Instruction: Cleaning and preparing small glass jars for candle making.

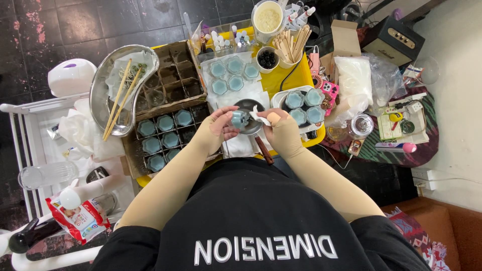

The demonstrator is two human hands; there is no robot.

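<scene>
Left hand closed around a small blue cup, held directly over the pan. Right hand pinching a white tissue against the cup's side, a plaster on one finger. Pan resting on white paper at the near edge of the yellow surface, its brown handle pointing back toward the body.

Best done, by the look of it, with the cup kept level above the pan so any drip lands inside. Turning the cup with the left hand while holding the tissue steady with the right should clean the wall evenly. Light pressure only: filling probably soft, rim easily smeared.

Left of the pan, a cardboard tray with more blue cups in its cells. Right of the pan, a white dish with four more. Beyond the pan, five cups on paper. Farther left of the pan, a metal basin with chopsticks.
</scene>
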